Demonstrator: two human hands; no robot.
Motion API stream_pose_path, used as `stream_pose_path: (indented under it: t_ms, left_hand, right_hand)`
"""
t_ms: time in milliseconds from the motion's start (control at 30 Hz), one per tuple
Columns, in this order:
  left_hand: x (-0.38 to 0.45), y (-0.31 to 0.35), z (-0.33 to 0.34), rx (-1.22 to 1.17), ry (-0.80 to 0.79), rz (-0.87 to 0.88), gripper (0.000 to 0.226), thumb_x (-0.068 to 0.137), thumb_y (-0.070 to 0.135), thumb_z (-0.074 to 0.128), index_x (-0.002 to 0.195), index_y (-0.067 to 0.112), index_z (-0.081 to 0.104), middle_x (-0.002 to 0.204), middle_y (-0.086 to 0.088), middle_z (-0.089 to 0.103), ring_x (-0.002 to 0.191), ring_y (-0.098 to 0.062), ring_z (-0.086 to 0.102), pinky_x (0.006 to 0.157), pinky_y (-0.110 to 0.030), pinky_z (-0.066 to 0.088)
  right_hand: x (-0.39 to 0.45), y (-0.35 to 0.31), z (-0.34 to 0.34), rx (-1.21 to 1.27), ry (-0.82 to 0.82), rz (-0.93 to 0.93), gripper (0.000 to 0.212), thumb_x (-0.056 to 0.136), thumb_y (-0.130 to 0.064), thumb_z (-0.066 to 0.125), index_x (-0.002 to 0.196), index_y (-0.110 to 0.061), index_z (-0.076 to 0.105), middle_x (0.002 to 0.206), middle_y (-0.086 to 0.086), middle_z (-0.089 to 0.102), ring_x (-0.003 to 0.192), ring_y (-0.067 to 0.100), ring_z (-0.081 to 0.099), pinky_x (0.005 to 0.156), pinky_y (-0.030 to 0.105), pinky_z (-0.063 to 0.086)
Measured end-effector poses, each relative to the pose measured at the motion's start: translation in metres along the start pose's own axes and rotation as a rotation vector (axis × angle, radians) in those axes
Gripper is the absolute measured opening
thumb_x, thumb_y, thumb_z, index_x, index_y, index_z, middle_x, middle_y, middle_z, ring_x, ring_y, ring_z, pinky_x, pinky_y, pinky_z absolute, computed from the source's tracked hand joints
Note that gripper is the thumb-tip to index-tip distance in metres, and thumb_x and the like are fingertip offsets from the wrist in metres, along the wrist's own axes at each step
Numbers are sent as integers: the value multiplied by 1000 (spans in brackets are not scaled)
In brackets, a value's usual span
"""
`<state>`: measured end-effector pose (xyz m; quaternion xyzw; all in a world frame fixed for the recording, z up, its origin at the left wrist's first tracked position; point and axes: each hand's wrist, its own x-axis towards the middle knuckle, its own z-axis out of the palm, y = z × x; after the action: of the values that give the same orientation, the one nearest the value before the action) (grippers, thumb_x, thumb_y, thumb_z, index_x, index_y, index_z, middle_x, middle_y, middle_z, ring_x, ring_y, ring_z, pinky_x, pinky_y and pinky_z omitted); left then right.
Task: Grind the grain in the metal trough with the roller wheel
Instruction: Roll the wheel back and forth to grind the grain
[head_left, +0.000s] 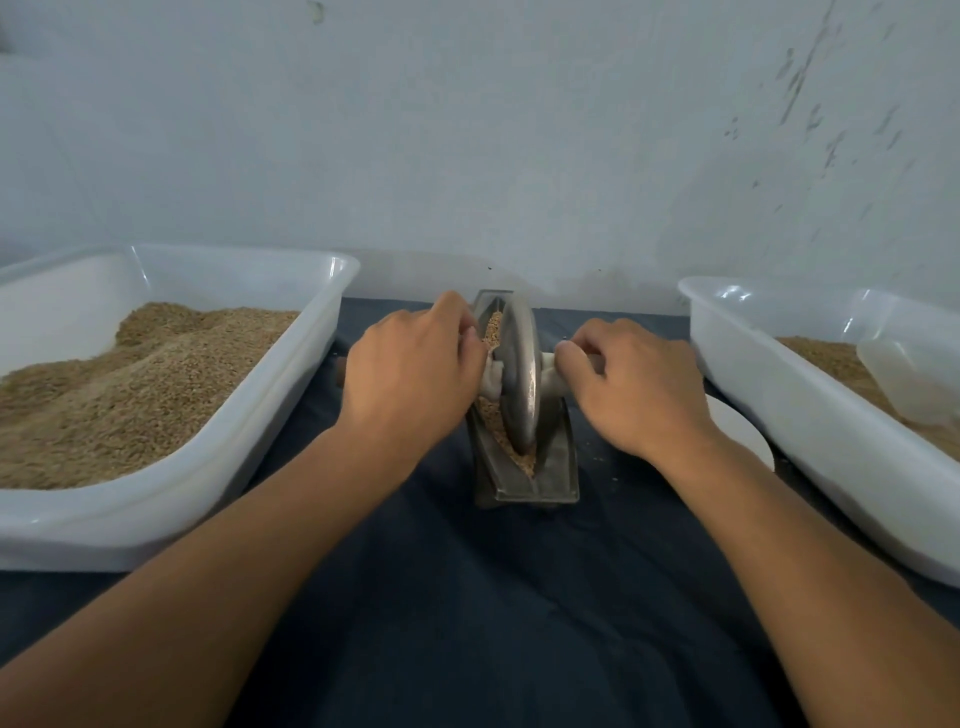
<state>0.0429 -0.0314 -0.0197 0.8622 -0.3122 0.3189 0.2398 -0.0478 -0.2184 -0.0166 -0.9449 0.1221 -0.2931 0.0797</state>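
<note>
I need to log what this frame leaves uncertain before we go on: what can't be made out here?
Head view only:
- Axle handles: mostly covered by the left hand and right hand.
- Trough floor: hidden by the roller wheel and grain; how fine it is ground is too small to tell.
- Right tub: cut off by the frame edge.
- White disc: partly hidden by the right wrist and tub.

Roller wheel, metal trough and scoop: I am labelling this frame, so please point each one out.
roller wheel (519, 374), head view, on the flat face of the disc.
metal trough (558, 467), head view, on its near right outer wall.
scoop (898, 374), head view, on its clear plastic body in the right tub.
</note>
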Motion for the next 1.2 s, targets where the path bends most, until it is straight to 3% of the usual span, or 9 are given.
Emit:
stream_pose_path:
  t_ms: [133,267,400,500,667,800,1067,1200]
  left_hand:
    - [13,-2,9,44,-78,-45,22,102,35,37,111,22,52,72,3,63,66,-20,58,59,-37,49]
    - [26,-6,20,39,-137,-113,25,101,39,33,120,27,45,72,-1,63,66,-28,60,67,-47,55]
    - [39,-10,34,78,-139,-134,26,101,41,30,119,31,45,69,2,58,63,-23,56,58,-36,43]
    - [52,-13,42,90,-166,-127,30,101,42,26,122,31,44,72,4,55,67,-24,54,59,-36,36]
    - [67,-19,55,121,-179,-121,34,102,40,22,121,27,47,92,-3,63,79,-30,56,66,-39,37]
    - [75,-23,63,132,-205,-155,36,101,40,20,117,26,50,87,-3,61,75,-27,51,63,-38,33]
    - [94,-28,76,144,-202,-168,36,101,39,19,115,26,50,81,-3,59,69,-24,51,60,-38,35]
    - [93,-29,76,156,-200,-172,36,101,39,18,113,25,50,75,-1,54,61,-20,44,54,-35,28]
  right_hand:
    - [8,1,10,-95,-2,-29,39,101,-46,27,85,-26,57,75,-6,55,74,22,55,74,39,37]
    - [24,3,20,-163,-26,-27,45,101,-45,20,85,-23,55,73,-3,54,71,25,53,74,40,37]
    - [41,7,30,-197,-64,-6,45,101,-45,17,86,-25,54,79,-1,56,74,27,52,73,41,36]
    - [55,11,34,-206,-97,3,41,102,-44,18,88,-27,53,79,-2,53,74,26,48,68,39,29]
    - [75,13,39,-213,-116,15,38,103,-42,20,88,-25,51,74,-2,47,68,24,45,60,35,27]
    - [88,18,40,-175,-140,14,41,102,-45,20,80,-26,48,73,-4,48,63,15,39,54,33,20]
    - [111,22,47,-166,-166,53,45,101,-49,19,76,-27,49,78,-1,54,68,18,46,56,32,24]
    - [112,21,49,-176,-150,56,46,99,-50,19,78,-25,53,77,-1,54,68,19,47,56,31,24]
